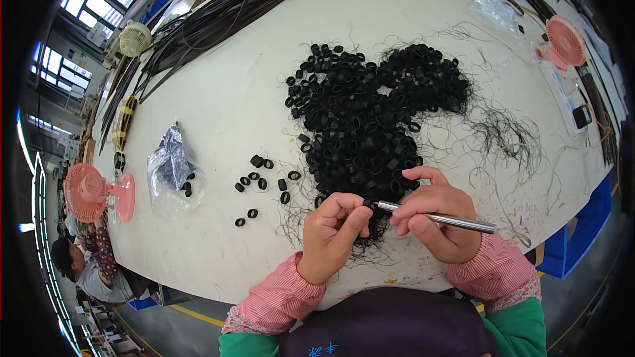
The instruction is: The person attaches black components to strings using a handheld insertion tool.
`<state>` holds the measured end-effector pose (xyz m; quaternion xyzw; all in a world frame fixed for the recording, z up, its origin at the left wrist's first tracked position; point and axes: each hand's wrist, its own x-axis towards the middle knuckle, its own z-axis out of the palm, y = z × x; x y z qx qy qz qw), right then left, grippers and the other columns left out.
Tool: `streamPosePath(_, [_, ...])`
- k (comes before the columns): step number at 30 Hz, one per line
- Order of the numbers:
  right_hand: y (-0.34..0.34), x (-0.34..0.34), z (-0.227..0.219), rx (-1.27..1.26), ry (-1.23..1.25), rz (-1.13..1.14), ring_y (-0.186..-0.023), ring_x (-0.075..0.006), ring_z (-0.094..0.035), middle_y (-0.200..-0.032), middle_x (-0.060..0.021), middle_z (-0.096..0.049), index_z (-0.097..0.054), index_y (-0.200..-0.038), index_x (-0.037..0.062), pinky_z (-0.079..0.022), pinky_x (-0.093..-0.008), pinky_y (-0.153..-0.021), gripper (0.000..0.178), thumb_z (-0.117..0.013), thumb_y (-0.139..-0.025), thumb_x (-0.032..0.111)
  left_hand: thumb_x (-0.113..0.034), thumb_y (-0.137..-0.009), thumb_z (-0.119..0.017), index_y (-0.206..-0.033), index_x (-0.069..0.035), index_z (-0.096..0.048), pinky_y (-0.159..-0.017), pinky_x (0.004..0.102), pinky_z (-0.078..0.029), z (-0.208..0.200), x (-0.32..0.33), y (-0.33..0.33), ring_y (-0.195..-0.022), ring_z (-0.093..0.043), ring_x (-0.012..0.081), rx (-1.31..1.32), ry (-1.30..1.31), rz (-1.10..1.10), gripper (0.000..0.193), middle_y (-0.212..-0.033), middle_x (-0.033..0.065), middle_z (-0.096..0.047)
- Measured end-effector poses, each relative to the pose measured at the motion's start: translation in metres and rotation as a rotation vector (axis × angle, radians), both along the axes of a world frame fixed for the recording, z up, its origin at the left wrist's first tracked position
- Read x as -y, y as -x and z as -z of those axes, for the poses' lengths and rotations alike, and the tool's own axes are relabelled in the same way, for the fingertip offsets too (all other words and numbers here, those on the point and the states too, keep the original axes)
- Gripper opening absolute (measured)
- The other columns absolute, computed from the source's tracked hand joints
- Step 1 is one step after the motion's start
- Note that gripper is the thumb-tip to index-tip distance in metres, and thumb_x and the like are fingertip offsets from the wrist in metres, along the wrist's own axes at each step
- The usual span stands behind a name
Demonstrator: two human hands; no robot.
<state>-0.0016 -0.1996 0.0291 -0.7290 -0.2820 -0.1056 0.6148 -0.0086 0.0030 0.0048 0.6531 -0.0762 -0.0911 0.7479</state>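
Note:
My left hand (331,235) is closed, its thumb and forefinger pinching a small black loop (370,203). In my right hand (446,215) lies a slim silver metal tool (463,223), shaped like a pen. Its thin tip points left and reaches the loop at my left fingertips; whether it goes inside cannot be made out. Just beyond both hands a large heap of black loops (357,125) covers the table, with loose black threads among them. Several separate loops (262,184) are scattered left of the heap.
A clear plastic bag (173,168) lies on the left, near a pink fan (89,192). Another pink fan (565,39) stands at the far right. Long black strips (198,26) stretch along the far left. Tangled thread (506,135) lies right of the heap. A person (99,271) sits at the left.

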Motion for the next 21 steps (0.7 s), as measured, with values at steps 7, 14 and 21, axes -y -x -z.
streamPosePath(7, [-0.0001,0.0007,-0.0003,0.002,-0.015,0.005,-0.06,-0.012,-0.061,-0.063,0.0038,-0.063,-0.066,-0.092,0.0081,-0.041,-0.0453,-0.097,0.009,-0.061,-0.09,0.015,-0.009,-0.095,-0.059,-0.096,0.001,-0.058,-0.057,0.0162,-0.04,-0.0005,-0.0008,0.0,-0.063,-0.053,0.0022,0.002,-0.036,0.016,0.01,-0.071,-0.0002,-0.061])
streamPosePath(14, [-0.001,0.0034,-0.0011,0.038,-0.022,-0.004,-0.06,-0.0125,-0.061,-0.063,0.002,-0.063,-0.066,-0.091,0.0081,-0.041,-0.0458,-0.097,0.008,-0.061,-0.09,0.014,-0.009,-0.095,-0.059,-0.096,0.001,-0.058,-0.057,0.0165,-0.041,-0.0006,-0.0009,0.0005,-0.063,-0.053,0.0028,-0.003,0.006,0.016,0.01,-0.072,0.0,-0.061])
streamPosePath(21, [-0.0004,-0.0027,0.0028,-0.038,0.031,0.091,-0.084,-0.0211,-0.066,-0.093,-0.0107,-0.065,-0.059,-0.11,0.0045,-0.052,-0.0293,-0.073,0.028,-0.067,-0.083,0.002,-0.006,-0.094,-0.059,-0.105,0.001,-0.06,-0.058,0.0167,-0.043,0.0005,-0.0024,-0.0015,-0.065,-0.054,0.0034,-0.054,0.074,0.084,0.013,-0.076,0.0002,-0.061])
